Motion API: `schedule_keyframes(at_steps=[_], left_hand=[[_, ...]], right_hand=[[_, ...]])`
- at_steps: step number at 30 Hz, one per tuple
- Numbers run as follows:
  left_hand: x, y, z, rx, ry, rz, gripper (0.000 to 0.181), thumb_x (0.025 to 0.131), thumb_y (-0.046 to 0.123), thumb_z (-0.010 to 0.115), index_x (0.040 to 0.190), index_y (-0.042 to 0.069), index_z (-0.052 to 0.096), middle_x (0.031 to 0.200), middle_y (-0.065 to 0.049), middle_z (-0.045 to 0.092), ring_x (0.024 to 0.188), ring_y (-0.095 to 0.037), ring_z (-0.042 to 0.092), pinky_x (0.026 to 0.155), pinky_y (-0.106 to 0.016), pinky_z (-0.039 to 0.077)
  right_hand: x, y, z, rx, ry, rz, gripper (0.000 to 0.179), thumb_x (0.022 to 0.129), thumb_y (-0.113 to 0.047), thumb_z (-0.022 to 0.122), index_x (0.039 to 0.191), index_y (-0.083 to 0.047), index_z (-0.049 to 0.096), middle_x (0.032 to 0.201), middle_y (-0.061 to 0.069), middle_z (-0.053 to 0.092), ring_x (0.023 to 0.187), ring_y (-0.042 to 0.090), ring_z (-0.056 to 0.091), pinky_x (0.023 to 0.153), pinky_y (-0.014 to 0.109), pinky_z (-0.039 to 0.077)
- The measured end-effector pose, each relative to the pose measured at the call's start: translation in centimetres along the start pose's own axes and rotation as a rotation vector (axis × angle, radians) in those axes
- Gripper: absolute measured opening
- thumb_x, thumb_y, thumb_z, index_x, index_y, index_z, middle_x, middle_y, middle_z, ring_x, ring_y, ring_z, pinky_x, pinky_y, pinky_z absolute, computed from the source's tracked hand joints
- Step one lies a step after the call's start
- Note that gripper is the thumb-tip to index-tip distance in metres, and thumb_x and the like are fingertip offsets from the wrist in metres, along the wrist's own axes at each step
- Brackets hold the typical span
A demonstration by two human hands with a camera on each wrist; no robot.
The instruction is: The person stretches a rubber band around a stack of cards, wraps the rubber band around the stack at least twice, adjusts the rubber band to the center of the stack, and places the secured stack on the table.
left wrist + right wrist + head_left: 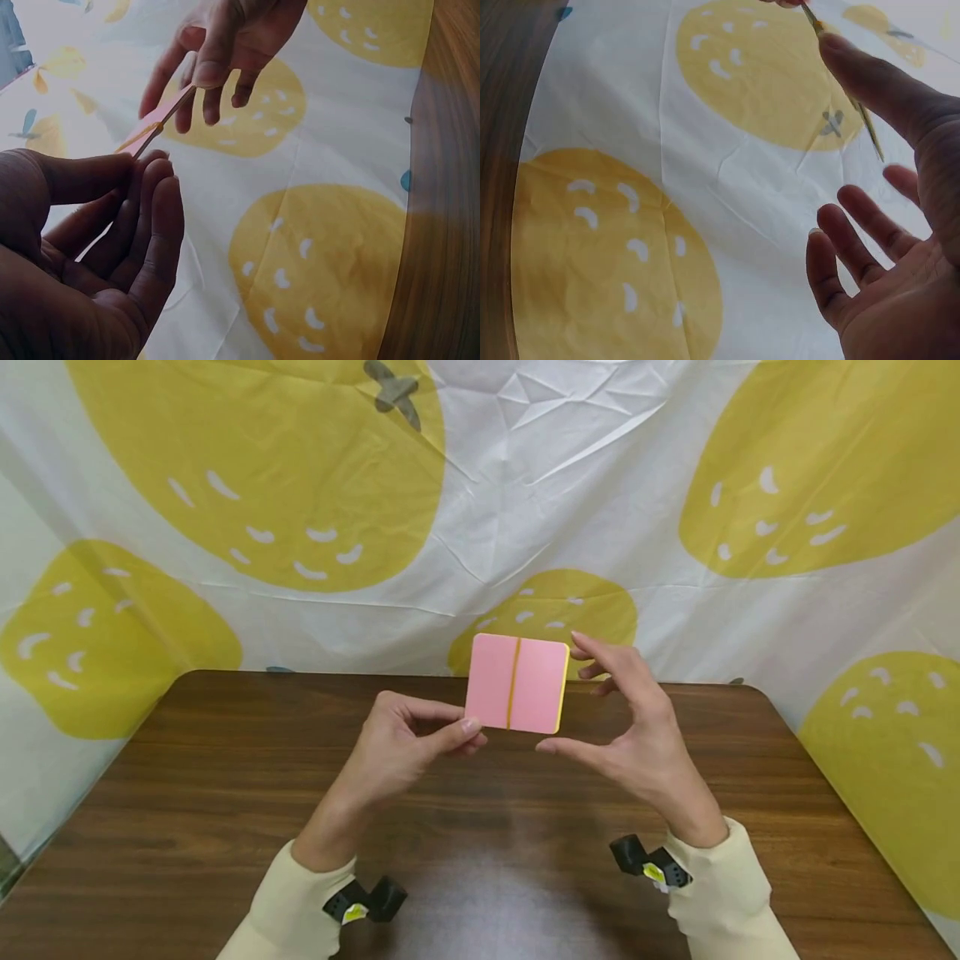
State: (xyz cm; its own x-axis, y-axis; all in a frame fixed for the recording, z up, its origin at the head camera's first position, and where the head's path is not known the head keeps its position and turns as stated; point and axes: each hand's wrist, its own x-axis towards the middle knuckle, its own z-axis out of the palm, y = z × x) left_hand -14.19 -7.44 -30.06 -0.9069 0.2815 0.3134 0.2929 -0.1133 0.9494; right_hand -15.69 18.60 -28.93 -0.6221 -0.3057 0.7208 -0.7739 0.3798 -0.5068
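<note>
A thin square stack of cards [491,681], pink on the face and yellow along its right edge, is held up above the table. A narrow tan band, like a rubber band [513,685], runs down its middle. My left hand [401,747] pinches the stack's lower left corner between thumb and fingers. In the left wrist view the stack [157,116] appears nearly edge-on. My right hand [637,718] is spread around the right side, thumb below and fingers beside the upper corner, with nothing gripped. The right wrist view shows its fingers [870,225] apart from the stack.
Beneath both hands lies a dark brown wooden table [480,827] with rounded far corners. A white cloth [495,510] printed with large yellow fruit hangs behind and at the sides. Each sleeve cuff carries a small black camera [386,897].
</note>
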Motion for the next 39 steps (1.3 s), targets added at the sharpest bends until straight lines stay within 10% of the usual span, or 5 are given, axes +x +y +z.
schedule_keyframes(at_steps=[6, 11, 19, 26, 39], left_hand=[[-0.1, 0.1, -0.3, 0.037, -0.072, -0.020, 0.012, 0.090, -0.007, 0.071, 0.098, -0.016, 0.073, 0.083, -0.021, 0.074, 0.074, -0.017, 0.072, 0.073, -0.039, 0.061], [-0.4, 0.6, -1.0, 0.273, -0.100, 0.033, 0.010, 0.088, 0.007, 0.080, 0.096, 0.002, 0.079, 0.083, -0.005, 0.076, 0.075, -0.017, 0.071, 0.071, -0.033, 0.060], [-0.4, 0.9, -2.9, 0.497, -0.081, 0.402, 0.079, 0.066, 0.010, 0.097, 0.136, 0.008, 0.062, 0.113, -0.003, 0.071, 0.103, -0.019, 0.067, 0.092, -0.032, 0.053], [0.1, 0.8, -3.2, 0.506, -0.106, 0.559, 0.090, 0.061, 0.008, 0.099, 0.141, 0.001, 0.057, 0.120, -0.006, 0.069, 0.110, -0.019, 0.062, 0.096, -0.033, 0.049], [0.0, 0.6, -3.3, 0.409, -0.087, 0.576, 0.088, 0.053, 0.003, 0.100, 0.133, -0.002, 0.063, 0.123, -0.010, 0.068, 0.103, -0.023, 0.062, 0.094, -0.032, 0.050]], right_hand=[[0.0, 0.3, -0.1, 0.002, -0.033, -0.042, 0.099, 0.052, 0.000, 0.101, 0.141, -0.005, 0.057, 0.132, 0.010, 0.057, 0.107, 0.028, 0.055, 0.085, 0.032, 0.045], [0.0, 0.4, -0.2, 0.014, -0.067, -0.009, 0.098, 0.052, 0.000, 0.101, 0.139, -0.006, 0.058, 0.132, 0.007, 0.057, 0.110, 0.023, 0.054, 0.087, 0.031, 0.046], [0.0, 0.3, -0.2, 0.087, -0.116, 0.010, 0.101, 0.049, 0.002, 0.101, 0.140, -0.002, 0.056, 0.128, 0.006, 0.058, 0.112, 0.020, 0.052, 0.089, 0.031, 0.046], [-0.2, 0.0, 0.0, 0.172, -0.149, 0.040, 0.103, 0.050, 0.005, 0.100, 0.142, -0.004, 0.055, 0.129, 0.007, 0.058, 0.117, 0.024, 0.053, 0.091, 0.033, 0.048], [-0.5, -0.1, 0.7, 0.384, -0.140, 0.034, 0.104, 0.050, 0.006, 0.098, 0.144, 0.003, 0.053, 0.116, 0.015, 0.059, 0.106, 0.024, 0.054, 0.089, 0.028, 0.049]])
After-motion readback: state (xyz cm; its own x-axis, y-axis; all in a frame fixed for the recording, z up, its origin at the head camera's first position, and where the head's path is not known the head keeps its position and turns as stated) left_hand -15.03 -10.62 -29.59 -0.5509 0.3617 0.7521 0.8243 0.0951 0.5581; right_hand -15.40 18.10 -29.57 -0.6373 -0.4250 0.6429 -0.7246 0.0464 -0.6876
